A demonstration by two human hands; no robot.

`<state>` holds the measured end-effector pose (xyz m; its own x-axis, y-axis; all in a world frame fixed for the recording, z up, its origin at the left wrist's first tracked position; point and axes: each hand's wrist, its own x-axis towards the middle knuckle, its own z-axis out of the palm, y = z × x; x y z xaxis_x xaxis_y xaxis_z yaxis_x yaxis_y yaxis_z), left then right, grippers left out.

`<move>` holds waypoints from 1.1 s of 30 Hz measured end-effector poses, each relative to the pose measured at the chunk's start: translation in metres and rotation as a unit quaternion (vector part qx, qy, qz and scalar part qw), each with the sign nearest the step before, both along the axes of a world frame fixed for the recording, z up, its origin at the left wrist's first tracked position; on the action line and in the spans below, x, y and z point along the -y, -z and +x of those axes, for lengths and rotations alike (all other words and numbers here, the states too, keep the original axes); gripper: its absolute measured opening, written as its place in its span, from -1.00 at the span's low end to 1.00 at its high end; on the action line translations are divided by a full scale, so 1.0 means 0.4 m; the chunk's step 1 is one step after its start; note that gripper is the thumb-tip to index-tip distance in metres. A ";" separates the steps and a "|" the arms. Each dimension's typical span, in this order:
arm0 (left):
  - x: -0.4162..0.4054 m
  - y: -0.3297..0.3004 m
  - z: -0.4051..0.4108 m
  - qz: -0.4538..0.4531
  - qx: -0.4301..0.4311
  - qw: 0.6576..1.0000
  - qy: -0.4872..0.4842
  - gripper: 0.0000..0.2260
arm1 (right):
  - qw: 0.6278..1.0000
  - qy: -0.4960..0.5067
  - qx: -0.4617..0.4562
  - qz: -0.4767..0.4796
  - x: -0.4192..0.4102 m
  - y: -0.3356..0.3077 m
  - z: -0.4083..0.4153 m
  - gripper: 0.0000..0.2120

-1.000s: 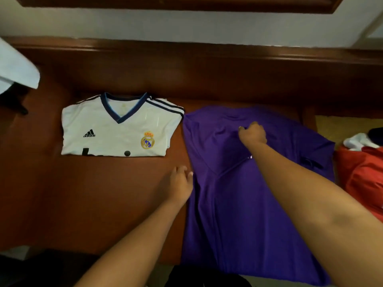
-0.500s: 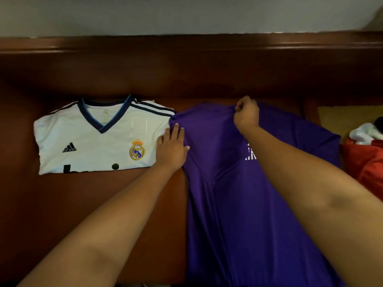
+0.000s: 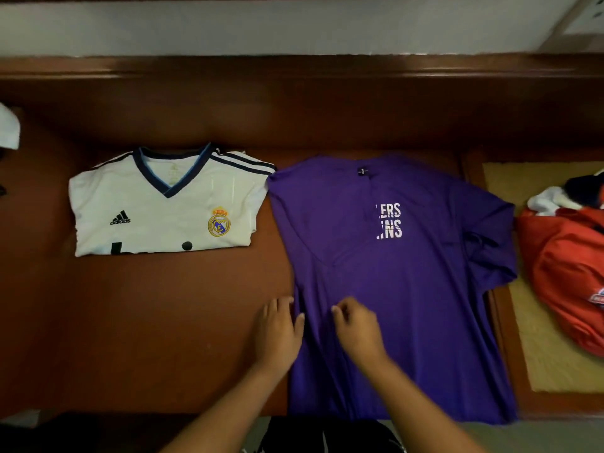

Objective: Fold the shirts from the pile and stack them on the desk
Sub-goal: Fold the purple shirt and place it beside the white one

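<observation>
Dark wood desk (image 3: 147,322): near, both hands work the purple shirt (image 3: 408,305), left hand (image 3: 277,328) flat at its edge, right hand (image 3: 356,328) pinching cloth. Farther left, white shirt (image 3: 163,207) lies folded; right, red pile (image 3: 565,263) waits.

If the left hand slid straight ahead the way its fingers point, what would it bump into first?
Probably nothing soon: the left hand points up along the purple shirt's left edge, over bare desk. The white jersey lies off to the left.

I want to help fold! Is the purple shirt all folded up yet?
Partly. The purple shirt has its left side folded in, hiding half its white lettering, but it lies long, its right sleeve spread.
</observation>
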<state>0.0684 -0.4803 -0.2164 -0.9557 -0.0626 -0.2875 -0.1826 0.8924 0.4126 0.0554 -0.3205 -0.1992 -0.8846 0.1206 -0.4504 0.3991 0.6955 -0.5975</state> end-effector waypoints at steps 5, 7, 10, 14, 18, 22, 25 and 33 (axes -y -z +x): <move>-0.016 -0.018 0.068 0.010 0.060 0.997 -0.057 -0.85 | 0.999 -0.015 0.050 0.010 0.027 -0.001 0.048 -0.84; -0.012 -0.034 0.065 0.047 0.080 0.986 -0.140 -0.87 | 0.998 0.031 0.047 -0.029 0.016 -0.006 0.037 -0.87; -0.005 -0.052 0.068 0.106 0.078 0.964 -0.229 -0.87 | 0.985 0.130 0.052 -0.099 -0.014 -0.010 0.016 -0.83; -0.011 -0.066 0.079 0.132 0.093 0.951 -0.262 -0.92 | 0.967 0.182 0.114 -0.137 -0.030 0.003 0.028 -0.72; -0.020 -0.063 0.083 0.148 0.128 0.943 -0.269 -0.92 | 0.983 0.077 0.129 -0.109 -0.024 -0.014 0.032 -0.79; -0.020 -0.061 0.085 0.115 0.153 0.954 -0.231 -0.78 | 0.996 0.014 0.081 -0.043 -0.012 -0.036 0.001 -0.76; -0.013 -0.075 0.085 0.037 0.156 0.968 -0.193 -0.80 | 0.992 -0.077 0.084 0.045 -0.014 -0.036 -0.011 -0.69; -0.010 -0.085 -0.025 -0.081 -0.012 0.997 0.005 -0.62 | 0.992 -0.093 -0.035 0.085 -0.069 -0.029 -0.072 -0.63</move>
<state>0.0584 -0.4761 -0.1825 -0.9628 -0.0965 -0.2522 -0.1650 0.9496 0.2664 0.0264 -0.2929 -0.1877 -0.9268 0.0218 -0.3748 0.2172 0.8455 -0.4878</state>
